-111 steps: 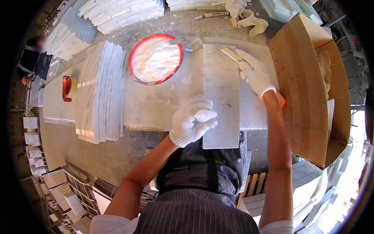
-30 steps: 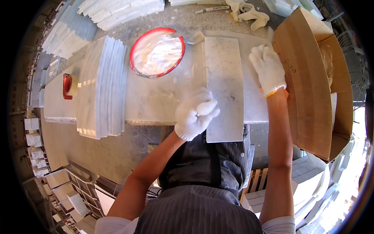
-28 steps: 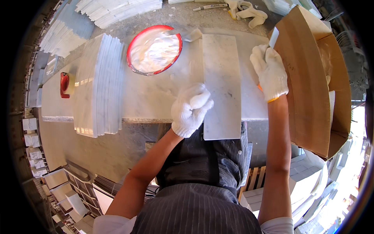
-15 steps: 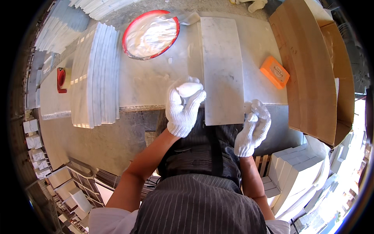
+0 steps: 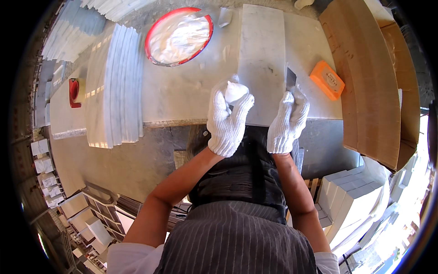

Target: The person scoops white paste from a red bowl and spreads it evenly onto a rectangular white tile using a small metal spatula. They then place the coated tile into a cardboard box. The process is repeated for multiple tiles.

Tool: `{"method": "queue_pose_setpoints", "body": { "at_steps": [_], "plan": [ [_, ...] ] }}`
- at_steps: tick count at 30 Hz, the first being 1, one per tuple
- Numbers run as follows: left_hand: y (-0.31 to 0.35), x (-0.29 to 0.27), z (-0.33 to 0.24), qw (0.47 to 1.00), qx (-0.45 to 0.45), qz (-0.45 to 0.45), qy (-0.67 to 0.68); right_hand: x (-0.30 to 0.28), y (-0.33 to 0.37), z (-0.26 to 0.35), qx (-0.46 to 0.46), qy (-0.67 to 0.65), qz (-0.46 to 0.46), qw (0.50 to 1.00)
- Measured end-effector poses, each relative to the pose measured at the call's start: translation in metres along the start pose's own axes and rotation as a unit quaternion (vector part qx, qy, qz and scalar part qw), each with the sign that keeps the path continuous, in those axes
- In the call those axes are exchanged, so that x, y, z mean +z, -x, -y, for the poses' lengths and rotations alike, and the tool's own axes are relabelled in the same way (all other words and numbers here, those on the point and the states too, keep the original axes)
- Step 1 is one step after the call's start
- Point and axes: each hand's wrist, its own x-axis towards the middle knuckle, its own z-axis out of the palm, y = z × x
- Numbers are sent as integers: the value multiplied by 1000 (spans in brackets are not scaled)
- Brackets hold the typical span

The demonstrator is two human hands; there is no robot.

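Observation:
My left hand (image 5: 228,121), in a white knit glove, is closed around a white lump (image 5: 236,92) with a small peak that looks like paste; what lies under it is mostly hidden. My right hand (image 5: 288,119), gloved too, pinches a thin dark flat blade (image 5: 291,77), like a scraper, its handle hidden by the fingers. Between and beyond both hands lies a long pale marble slab (image 5: 261,50), its near end at the table edge. A red-rimmed basin (image 5: 147,45) holding white paste (image 5: 180,41) sits beyond my left hand.
Upright marble slabs (image 5: 114,86) stand in a row at left, with a red tape dispenser (image 5: 73,93) beyond them. On the right are an orange packet (image 5: 327,80) and a tall open cardboard box (image 5: 365,86). Stacked white blocks (image 5: 344,201) stand lower right.
The slab has shifted away from me, to about the table's near edge. Both hands have come closer together over its near end. The dark blade now shows at my right fingertips.

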Motion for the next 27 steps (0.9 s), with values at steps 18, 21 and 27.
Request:
{"method": "queue_pose_setpoints", "body": {
  "at_steps": [18,21,27],
  "plan": [
    [-1,-75,5,998,18,29,-51,78,-75,87,-183,104,412,886],
    [-1,-76,12,997,23,24,-72,97,-72,78,-238,131,376,886],
    [0,-79,12,994,5,35,-100,114,-67,59,-231,119,383,886]
  ]
}}
